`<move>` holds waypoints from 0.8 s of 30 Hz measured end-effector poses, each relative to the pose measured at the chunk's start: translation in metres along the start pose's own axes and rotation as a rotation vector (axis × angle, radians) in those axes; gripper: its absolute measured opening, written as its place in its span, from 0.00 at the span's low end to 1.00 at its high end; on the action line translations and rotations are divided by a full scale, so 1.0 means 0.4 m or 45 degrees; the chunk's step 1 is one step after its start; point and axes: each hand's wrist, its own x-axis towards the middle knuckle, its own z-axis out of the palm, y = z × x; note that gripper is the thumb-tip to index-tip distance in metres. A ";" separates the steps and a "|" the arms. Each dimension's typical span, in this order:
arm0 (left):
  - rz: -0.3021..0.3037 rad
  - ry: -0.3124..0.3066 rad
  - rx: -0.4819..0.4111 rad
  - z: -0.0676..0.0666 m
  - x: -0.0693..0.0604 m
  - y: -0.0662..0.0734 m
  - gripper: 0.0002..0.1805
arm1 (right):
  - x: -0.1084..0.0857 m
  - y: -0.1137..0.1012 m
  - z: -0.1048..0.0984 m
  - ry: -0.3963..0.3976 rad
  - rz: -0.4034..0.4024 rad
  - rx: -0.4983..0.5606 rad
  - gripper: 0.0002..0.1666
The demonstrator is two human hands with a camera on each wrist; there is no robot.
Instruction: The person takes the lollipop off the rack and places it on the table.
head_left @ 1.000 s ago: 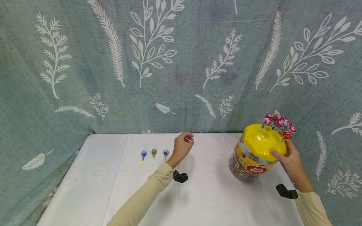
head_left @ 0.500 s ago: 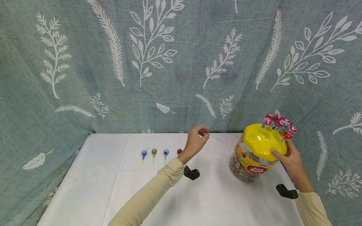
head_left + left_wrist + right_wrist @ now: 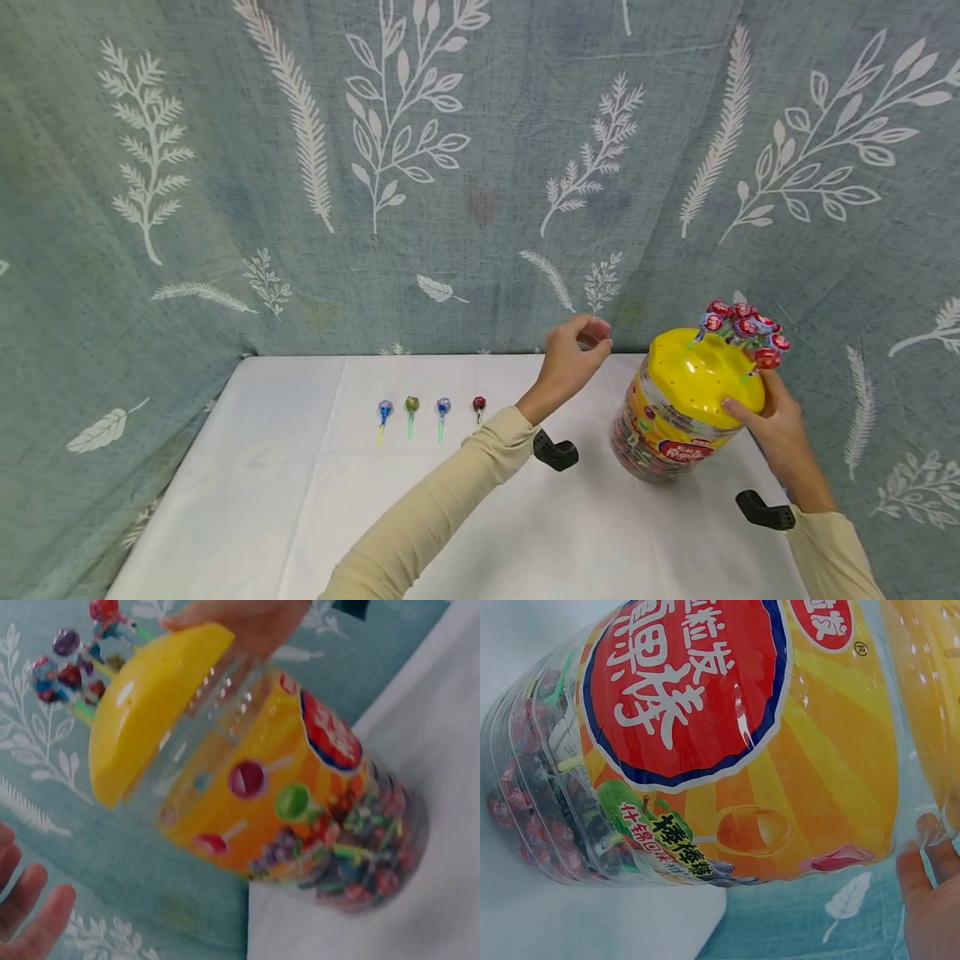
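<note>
A clear candy jar (image 3: 651, 433) (image 3: 285, 802) (image 3: 825, 735), with a yellow lid (image 3: 693, 375) (image 3: 150, 705), stands tilted at the table's right side. Several wrapped lollipops (image 3: 742, 327) (image 3: 69, 675) stick up from the lid's far right part. My right hand (image 3: 782, 429) (image 3: 255, 622) (image 3: 937, 904) grips the jar's top from the right, thumb on the lid. To the left of the jar, apart from it, my left hand (image 3: 572, 358) (image 3: 31, 919) hangs in the air, fingers loosely bent and nothing visible in them.
On the white table (image 3: 247, 483), left of my left arm, lies a row of lollipops: blue (image 3: 385, 409), green (image 3: 412, 404), another blue (image 3: 443, 407) and dark red (image 3: 479, 404). A leaf-patterned curtain (image 3: 480, 167) hangs behind the table's far edge.
My left hand has moved right, from over the lollipop row towards the jar, uncovering the dark red lollipop. My right hand keeps its grip, and the jar stays where it was.
</note>
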 end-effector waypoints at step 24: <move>0.136 -0.259 -0.102 0.171 0.073 0.115 0.21 | 0.002 0.005 -0.002 0.000 -0.002 0.001 0.43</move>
